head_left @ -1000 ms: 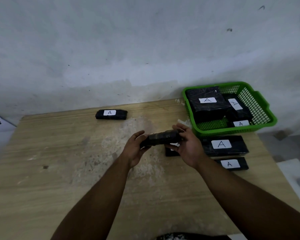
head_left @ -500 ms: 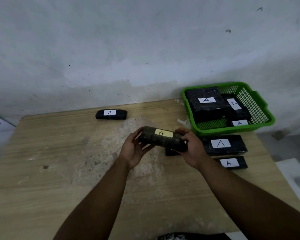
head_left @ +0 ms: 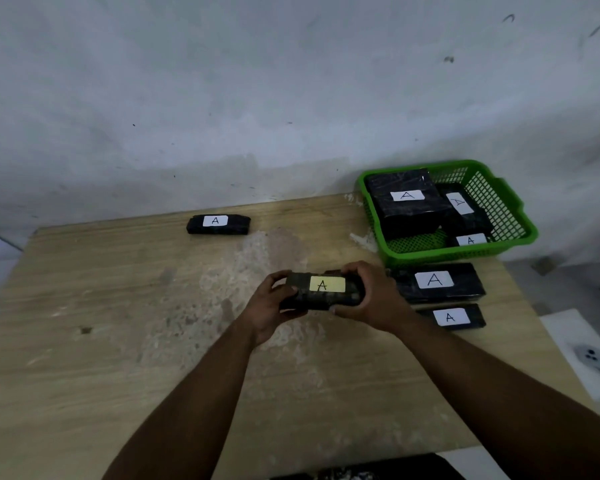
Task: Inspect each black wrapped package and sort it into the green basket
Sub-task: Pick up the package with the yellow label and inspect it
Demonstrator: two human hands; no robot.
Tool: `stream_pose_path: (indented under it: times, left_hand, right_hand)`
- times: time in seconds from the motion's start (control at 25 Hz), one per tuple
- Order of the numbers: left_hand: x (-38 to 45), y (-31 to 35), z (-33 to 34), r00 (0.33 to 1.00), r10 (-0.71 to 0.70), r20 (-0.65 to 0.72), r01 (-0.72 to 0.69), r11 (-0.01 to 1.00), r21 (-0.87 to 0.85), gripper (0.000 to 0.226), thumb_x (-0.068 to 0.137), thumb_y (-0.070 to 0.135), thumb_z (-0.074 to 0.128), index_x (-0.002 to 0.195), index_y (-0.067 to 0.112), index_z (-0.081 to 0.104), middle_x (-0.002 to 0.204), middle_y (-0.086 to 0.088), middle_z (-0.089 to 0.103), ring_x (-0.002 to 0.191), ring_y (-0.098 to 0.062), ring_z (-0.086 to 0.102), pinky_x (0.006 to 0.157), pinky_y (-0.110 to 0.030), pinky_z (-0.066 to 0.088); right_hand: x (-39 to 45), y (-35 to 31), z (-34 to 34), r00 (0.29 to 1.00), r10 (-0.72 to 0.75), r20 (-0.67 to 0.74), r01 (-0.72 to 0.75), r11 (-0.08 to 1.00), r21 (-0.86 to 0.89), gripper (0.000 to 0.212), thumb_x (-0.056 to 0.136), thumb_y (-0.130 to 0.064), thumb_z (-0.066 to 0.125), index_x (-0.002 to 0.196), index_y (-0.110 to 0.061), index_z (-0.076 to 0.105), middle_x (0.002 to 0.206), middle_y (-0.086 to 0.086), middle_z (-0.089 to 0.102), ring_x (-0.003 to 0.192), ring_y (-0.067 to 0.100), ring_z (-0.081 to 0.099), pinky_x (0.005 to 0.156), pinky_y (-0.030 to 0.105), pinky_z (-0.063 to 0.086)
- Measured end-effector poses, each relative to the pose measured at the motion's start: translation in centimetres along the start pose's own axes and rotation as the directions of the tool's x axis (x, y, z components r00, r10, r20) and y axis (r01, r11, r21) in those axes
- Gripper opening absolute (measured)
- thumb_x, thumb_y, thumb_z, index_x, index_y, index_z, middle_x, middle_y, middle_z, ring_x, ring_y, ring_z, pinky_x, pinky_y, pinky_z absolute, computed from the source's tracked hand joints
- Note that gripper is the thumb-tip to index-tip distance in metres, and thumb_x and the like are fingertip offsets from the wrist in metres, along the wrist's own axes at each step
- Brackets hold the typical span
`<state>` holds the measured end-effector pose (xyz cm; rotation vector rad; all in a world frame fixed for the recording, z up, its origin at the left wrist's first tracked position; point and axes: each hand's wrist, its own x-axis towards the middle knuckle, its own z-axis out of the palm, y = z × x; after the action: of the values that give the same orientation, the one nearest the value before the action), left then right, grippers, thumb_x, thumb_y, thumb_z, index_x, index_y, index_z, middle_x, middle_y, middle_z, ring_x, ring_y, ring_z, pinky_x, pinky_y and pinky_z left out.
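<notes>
Grey, scuffed wall stands behind a pale wooden surface (head_left: 84,341) with a worn whitish patch at its middle. Both forearms reach forward from the lower edge and converge over that patch, wrists bent slightly inward. The left hand (head_left: 269,308) holds the left end of a black package (head_left: 321,291), thumb on top and fingers curled beneath; the right hand (head_left: 371,299) wraps the right end, fingers arched over the far edge and thumb along the near side. So each grip is clenched on the package, which lies level between them with a yellow label marked A facing up.

Just right of the right hand, a wide package (head_left: 437,282) lies flat on the surface, white A label up, and a slimmer package (head_left: 452,317) lies just nearer the person than that one. Beyond the right hand and further right sits the green basket (head_left: 520,220), at the surface's far right corner, holding a big package (head_left: 406,199) and two smaller ones beside it, all labelled A. Well beyond the left hand, near the wall, one lone package (head_left: 219,224) lies flat, label up. Far right of the hands, off the surface, a white sheet (head_left: 589,358) carries a small grey object I cannot identify.
</notes>
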<state>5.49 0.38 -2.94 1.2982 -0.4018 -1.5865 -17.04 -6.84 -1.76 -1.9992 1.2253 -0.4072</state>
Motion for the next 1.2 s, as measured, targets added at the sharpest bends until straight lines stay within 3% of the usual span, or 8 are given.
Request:
stream_pose_path:
  times: [0.12,0.32,0.36,0.44,0.52,0.6,1.0,1.2]
  left_hand:
    - [0.1,-1.2,0.1,0.999,0.005,0.034,-0.005,1.0,0.016,0.043,0.091,-0.002,0.059,0.131,0.013,0.051,0.129,-0.018,0.056,0.109,-0.037,0.061,0.083,-0.051,0.058]
    - [-0.2,-3.1,1.7,0.994,0.104,0.017,-0.105,0.96,0.259,0.039,0.092,0.02,0.065,0.128,0.022,0.052,0.138,-0.013,0.053,0.119,-0.027,0.057,0.092,-0.043,0.055]
    - [-0.3,-3.3,1.4,0.981,0.193,-0.008,-0.171,0.89,0.423,0.049,0.087,0.033,0.07,0.131,0.025,0.049,0.142,-0.009,0.05,0.125,-0.024,0.053,0.097,-0.039,0.052]
    - [-0.3,-3.6,0.0,0.948,0.318,-0.003,-0.194,0.586,0.787,0.092,0.068,0.063,0.076,0.144,0.029,0.038,0.153,-0.005,0.037,0.141,-0.023,0.035,0.11,-0.04,0.038]
    - [-0.2,-4.2,-1.9,0.972,0.235,-0.028,-0.012,0.167,0.986,0.126,0.053,0.083,0.068,0.154,0.035,0.011,0.165,-0.005,0.002,0.151,-0.028,0.0,0.118,-0.057,0.012]
    - [-0.5,-5.2,-3.3,0.985,0.124,-0.119,0.124,-0.038,0.992,0.141,0.045,0.092,0.061,0.151,0.042,-0.017,0.158,-0.006,-0.033,0.145,-0.031,-0.03,0.111,-0.07,-0.007]
    - [-1.0,-6.9,-4.6,0.976,0.092,-0.196,0.198,-0.017,0.98,0.15,0.026,0.101,0.048,0.143,0.048,-0.03,0.149,-0.005,-0.049,0.135,-0.028,-0.046,0.105,-0.072,-0.018]
    - [-0.9,-6.6,-4.9,0.974,0.088,-0.211,0.215,-0.047,0.975,0.128,0.054,0.093,0.053,0.148,0.047,-0.021,0.155,-0.002,-0.04,0.143,-0.026,-0.036,0.108,-0.07,-0.012]
  right_hand:
    - [0.0,0.4,-0.7,0.994,-0.06,0.089,0.089,0.919,-0.385,0.079,0.06,-0.064,0.077,0.129,-0.037,0.049,0.129,-0.009,0.053,0.124,0.015,0.04,0.102,0.042,0.028]
    - [-0.5,2.5,-1.8,0.976,-0.062,0.21,0.158,0.863,-0.479,0.085,0.064,-0.063,0.074,0.137,-0.031,0.046,0.134,-0.008,0.05,0.123,0.015,0.044,0.099,0.036,0.032]
    - [-0.8,3.0,-2.1,0.973,-0.052,0.225,0.161,0.852,-0.498,0.085,0.064,-0.064,0.074,0.137,-0.03,0.046,0.134,-0.008,0.05,0.122,0.015,0.044,0.099,0.036,0.033]
    - [-1.3,3.9,-2.4,0.963,-0.038,0.266,0.181,0.821,-0.541,0.087,0.067,-0.063,0.072,0.14,-0.028,0.043,0.137,-0.007,0.048,0.123,0.016,0.043,0.103,0.037,0.032]
    - [-1.8,4.5,-2.5,0.952,-0.021,0.307,0.202,0.793,-0.574,0.089,0.069,-0.062,0.071,0.144,-0.027,0.038,0.142,-0.005,0.045,0.126,0.019,0.041,0.107,0.039,0.031]
    - [-2.1,5.0,-2.4,0.947,-0.015,0.32,0.214,0.773,-0.598,0.088,0.072,-0.06,0.071,0.145,-0.027,0.035,0.147,-0.003,0.041,0.13,0.021,0.039,0.11,0.041,0.029]
    - [-2.5,5.7,-2.1,0.95,0.011,0.313,0.202,0.743,-0.638,0.09,0.075,-0.062,0.062,0.15,-0.024,0.027,0.153,-0.002,0.032,0.14,0.02,0.03,0.111,0.051,0.016]
    - [-1.8,3.3,-0.2,0.943,-0.256,0.212,0.329,0.814,-0.479,0.071,0.082,-0.054,0.06,0.142,-0.02,0.042,0.146,0.001,0.042,0.139,0.021,0.032,0.108,0.045,0.028]
